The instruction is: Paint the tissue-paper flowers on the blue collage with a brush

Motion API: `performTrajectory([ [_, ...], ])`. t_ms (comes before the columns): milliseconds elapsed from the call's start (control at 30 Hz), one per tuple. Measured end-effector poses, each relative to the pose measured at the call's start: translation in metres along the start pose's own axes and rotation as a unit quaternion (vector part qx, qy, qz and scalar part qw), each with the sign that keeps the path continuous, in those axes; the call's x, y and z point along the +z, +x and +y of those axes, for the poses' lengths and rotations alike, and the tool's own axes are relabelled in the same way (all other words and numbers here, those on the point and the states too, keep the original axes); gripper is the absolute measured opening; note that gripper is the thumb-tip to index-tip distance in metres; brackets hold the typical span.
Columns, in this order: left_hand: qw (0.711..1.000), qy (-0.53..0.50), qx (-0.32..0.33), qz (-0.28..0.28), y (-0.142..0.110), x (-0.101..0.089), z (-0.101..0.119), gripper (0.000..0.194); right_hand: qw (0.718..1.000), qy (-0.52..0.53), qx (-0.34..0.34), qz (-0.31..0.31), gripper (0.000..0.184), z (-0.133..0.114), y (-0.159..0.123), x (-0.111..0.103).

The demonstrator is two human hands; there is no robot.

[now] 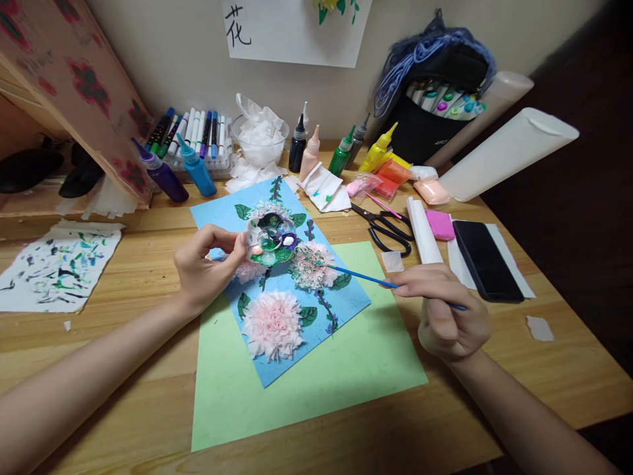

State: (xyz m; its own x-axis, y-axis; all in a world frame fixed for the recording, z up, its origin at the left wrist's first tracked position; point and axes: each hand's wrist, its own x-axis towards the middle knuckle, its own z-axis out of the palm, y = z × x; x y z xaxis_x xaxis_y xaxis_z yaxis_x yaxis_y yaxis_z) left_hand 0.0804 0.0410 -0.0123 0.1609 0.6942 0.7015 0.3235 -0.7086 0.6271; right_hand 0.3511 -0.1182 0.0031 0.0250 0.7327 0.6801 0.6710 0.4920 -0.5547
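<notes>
A right hand (452, 316) pinches a slim blue paintbrush (366, 278) over a blue board (352, 298), its long axis running leftward and slightly away from the person. The tip points at a green-flecked pink flower (310, 266) to that hand's left — whether it touches, one cannot tell. The left hand (208, 264), nearer the bloom, grips a paint-smeared palette (271, 241) by its left edge, above the board.

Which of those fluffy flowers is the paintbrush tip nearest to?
The rightmost flower, speckled green, on the blue board: the tip of the blue paintbrush in the right hand is at it, while the others lie farther off.
</notes>
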Motion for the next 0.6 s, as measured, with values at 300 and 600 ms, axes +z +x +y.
performTrajectory([
  [300,1.0,0.004,-0.016,-0.008,-0.0004,-0.0009,0.001,0.014,0.999,0.005,-0.033,0.01,0.027,0.0,0.0013,0.0062],
  [600,1.0,0.005,0.001,-0.012,0.0004,-0.0014,0.002,0.013,1.0,-0.003,-0.014,-0.009,0.025,-0.002,-0.0002,0.0026],
])
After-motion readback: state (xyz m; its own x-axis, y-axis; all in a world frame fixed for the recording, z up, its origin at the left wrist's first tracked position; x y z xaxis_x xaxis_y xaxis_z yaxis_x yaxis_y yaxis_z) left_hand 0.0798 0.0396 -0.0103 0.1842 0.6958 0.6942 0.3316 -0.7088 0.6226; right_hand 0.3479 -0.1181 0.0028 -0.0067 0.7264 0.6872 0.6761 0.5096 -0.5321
